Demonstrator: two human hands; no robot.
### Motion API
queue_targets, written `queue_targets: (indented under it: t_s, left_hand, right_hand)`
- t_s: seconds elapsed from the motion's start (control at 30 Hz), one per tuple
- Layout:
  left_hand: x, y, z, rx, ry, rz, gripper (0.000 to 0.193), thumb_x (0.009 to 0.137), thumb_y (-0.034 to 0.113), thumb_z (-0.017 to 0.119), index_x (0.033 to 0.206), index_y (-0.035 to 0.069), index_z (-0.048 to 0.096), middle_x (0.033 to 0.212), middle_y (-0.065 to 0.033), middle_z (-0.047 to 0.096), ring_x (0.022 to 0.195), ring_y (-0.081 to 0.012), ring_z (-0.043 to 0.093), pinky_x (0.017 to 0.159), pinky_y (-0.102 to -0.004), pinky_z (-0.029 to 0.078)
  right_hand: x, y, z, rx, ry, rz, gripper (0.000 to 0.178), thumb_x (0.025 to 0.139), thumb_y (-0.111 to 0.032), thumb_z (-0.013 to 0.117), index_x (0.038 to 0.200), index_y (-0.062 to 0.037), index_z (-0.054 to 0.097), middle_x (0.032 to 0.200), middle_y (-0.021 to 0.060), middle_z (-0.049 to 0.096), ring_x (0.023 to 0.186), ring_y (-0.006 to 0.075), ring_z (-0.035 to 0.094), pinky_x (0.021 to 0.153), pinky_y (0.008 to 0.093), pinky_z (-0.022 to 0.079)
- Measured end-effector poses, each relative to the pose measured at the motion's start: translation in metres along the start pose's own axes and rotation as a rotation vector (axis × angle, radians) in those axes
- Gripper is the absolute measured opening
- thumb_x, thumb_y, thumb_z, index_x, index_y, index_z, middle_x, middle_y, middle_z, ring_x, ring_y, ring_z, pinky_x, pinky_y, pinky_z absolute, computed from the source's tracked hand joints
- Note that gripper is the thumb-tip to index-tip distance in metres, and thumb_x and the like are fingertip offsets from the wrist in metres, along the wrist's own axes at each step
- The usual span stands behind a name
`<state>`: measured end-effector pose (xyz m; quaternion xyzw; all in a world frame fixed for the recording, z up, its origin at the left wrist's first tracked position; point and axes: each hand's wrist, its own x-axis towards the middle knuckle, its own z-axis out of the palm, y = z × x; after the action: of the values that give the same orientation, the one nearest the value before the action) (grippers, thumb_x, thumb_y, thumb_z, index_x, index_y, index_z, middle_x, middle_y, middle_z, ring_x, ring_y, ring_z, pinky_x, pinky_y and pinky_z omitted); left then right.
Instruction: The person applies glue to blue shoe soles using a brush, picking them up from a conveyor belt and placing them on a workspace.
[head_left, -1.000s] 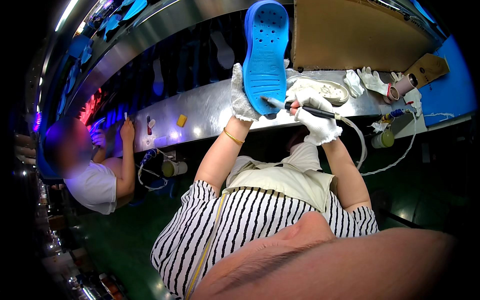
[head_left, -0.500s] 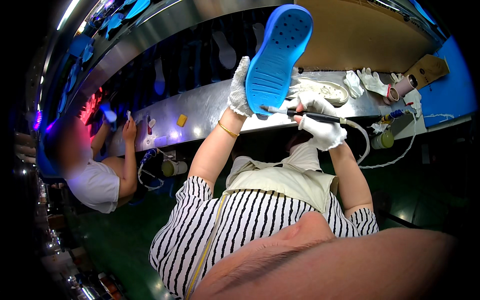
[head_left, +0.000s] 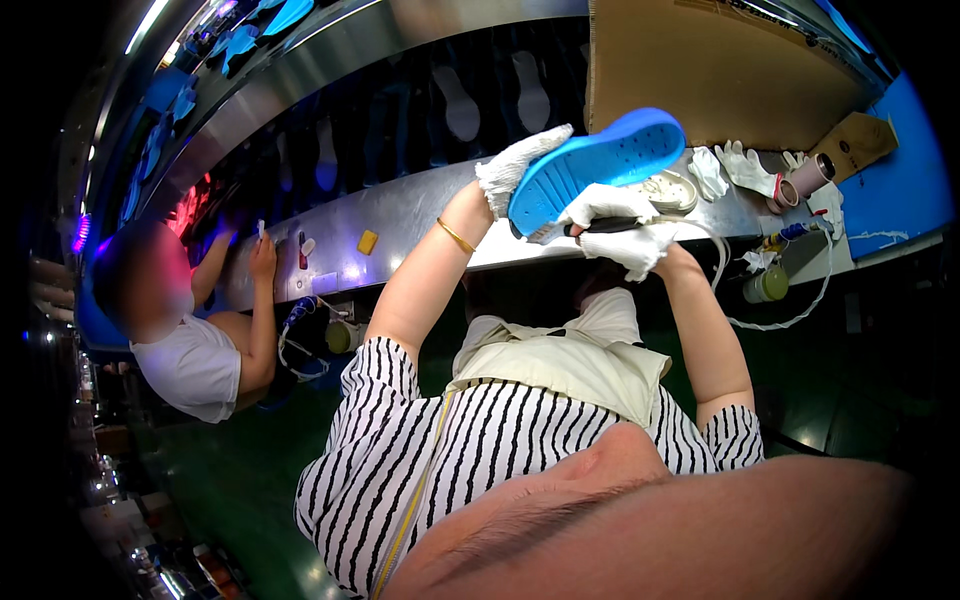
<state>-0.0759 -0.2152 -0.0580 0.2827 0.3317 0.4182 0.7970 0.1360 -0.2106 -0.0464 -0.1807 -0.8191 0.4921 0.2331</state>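
A bright blue shoe sole point(head_left: 600, 160) is held up above the bench, tilted, its ridged and dotted face toward me. My left hand point(head_left: 522, 168), in a white knit glove, is closed around its far-left side. Also gloved, my right hand point(head_left: 625, 232) grips a black-handled brush point(head_left: 577, 230) at the sole's near end. The fingers cover most of the handle, and whether the bristles touch the sole is hard to make out. From the brush a pale hose point(head_left: 712, 238) runs off to the right. Partly hidden behind the sole lies a white shoe-shaped piece point(head_left: 677, 192).
Behind the metal bench point(head_left: 440, 210), a dark conveyor carries pale soles point(head_left: 460, 108). Cardboard point(head_left: 700, 80) stands at the back right, near white gloves point(head_left: 745, 165) and a pinkish cylinder point(head_left: 815, 172). A green container point(head_left: 767, 285) hangs below. Left are a yellow block point(head_left: 368, 242) and a co-worker point(head_left: 200, 365).
The sole has tipped from nearly upright to slanting rightward, and its top end has come lower. My left hand has turned with it; the brush in my right hand is now mostly covered.
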Motion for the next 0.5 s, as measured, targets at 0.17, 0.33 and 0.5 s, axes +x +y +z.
queue_targets:
  t_s: [0.17,0.33,0.5]
  left_hand:
    - [0.003,-0.002,0.011,0.004,0.04,-0.042,0.046,0.089,0.043,0.055,0.109,0.002,0.06,0.094,-0.014,0.066,0.076,-0.021,0.066,0.068,-0.0306,0.057]
    - [0.001,0.009,0.021,0.166,0.064,-0.093,0.051,0.088,0.047,0.054,0.108,0.001,0.06,0.091,-0.0147,0.066,0.073,-0.021,0.066,0.066,-0.0324,0.057]
    - [-0.002,0.001,0.009,0.087,0.025,-0.11,0.06,0.089,0.053,0.049,0.115,-0.001,0.055,0.101,-0.0195,0.063,0.081,-0.0277,0.066,0.069,-0.0393,0.057]
  right_hand:
    - [-0.001,-0.011,-0.012,0.217,0.051,0.078,0.014,0.064,0.001,0.062,0.077,-0.0031,0.058,0.084,0.0054,0.063,0.082,0.0148,0.06,0.078,0.0291,0.049]
    - [-0.001,0.005,-0.019,-0.047,0.031,0.044,0.012,0.068,-0.008,0.063,0.079,-0.0066,0.062,0.083,0.0015,0.064,0.076,0.0137,0.059,0.072,0.0251,0.048]
    - [-0.014,-0.005,-0.03,0.13,0.08,0.15,0.011,0.072,-0.004,0.064,0.082,-0.0033,0.062,0.085,0.0046,0.064,0.079,0.0127,0.06,0.073,0.0265,0.048]
